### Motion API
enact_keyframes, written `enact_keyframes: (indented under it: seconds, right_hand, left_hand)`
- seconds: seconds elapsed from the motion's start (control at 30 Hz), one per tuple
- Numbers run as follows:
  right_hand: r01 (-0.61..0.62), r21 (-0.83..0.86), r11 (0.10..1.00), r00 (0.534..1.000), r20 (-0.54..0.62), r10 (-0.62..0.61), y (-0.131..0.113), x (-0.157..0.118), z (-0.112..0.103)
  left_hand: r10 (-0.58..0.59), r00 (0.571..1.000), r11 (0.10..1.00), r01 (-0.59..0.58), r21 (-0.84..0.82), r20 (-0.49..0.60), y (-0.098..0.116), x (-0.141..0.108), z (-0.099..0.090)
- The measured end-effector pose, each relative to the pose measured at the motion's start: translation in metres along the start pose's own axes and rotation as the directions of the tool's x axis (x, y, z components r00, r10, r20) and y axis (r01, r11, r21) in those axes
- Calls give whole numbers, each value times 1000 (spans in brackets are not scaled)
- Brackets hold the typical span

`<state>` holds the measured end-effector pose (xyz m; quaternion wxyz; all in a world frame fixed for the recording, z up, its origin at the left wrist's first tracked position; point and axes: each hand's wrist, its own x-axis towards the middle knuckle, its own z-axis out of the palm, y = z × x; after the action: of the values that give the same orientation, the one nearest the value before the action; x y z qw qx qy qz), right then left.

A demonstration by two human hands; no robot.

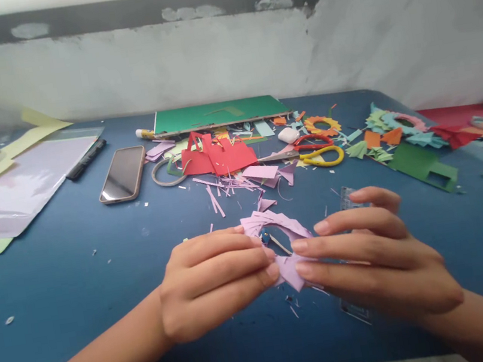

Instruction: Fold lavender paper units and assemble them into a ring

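Observation:
A lilac folded-paper ring (277, 219) is held between both hands above the front middle of the table. My left hand (214, 285) is closed on its left side, the fingertips pressed against the paper. On the opposite side my right hand (374, 252) pinches the ring's lower right, its upper fingers raised and slightly apart. Pointed paper folds hang at the bottom of the ring, and its middle is open. Both thumbs are mostly hidden. Beneath the right hand lies a clear ruler (356, 312), partly covered.
Scissors (321, 154) with red and yellow handles lie beyond the hands, beside red paper (228, 154) and lilac scraps (228, 183). A phone (122, 174) and black marker (86, 159) rest to the left. An orange paper ring (321, 125) and green paper (424, 169) lie right.

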<state>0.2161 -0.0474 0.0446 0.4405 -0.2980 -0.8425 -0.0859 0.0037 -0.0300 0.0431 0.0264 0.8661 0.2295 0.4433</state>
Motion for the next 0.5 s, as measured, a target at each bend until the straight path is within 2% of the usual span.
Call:
enact_keyframes:
  seconds: [0.03,0.07,0.13,0.17,0.23,0.3,0.37,0.43,0.5]
  right_hand:
    - [3,2,1000,1000,-3,-3,0,0,1]
    - [5,1,1000,1000,-8,-5,0,0,1]
    - [0,-8,1000,1000,-6,0,1,-1,3]
    - [2,-15,1000,1000,-6,-2,1,-1,4]
    - [0,-15,1000,1000,18,0,2,-1,5]
    - [-27,15,1000,998,64,26,5,-1,8]
    - [-100,49,994,989,119,93,9,0,11]
    - [-188,79,979,972,157,174,13,0,14]
    - [-254,110,961,956,180,232,16,0,17]
  left_hand:
    - [113,993,993,-114,-32,-19,-2,0,1]
    - [176,984,983,-177,-46,-23,-4,0,1]
    - [217,976,975,-217,-37,-2,-7,1,0]
    - [202,979,979,-201,-23,28,-7,2,-1]
    - [140,986,990,-140,-5,95,-7,2,-1]
    - [115,993,992,-114,-54,21,-6,0,4]
    - [-42,999,991,44,-126,15,-7,-2,12]
    - [-208,978,963,199,-183,-32,-9,-3,20]
    - [-304,952,936,291,-197,-41,-11,-3,25]
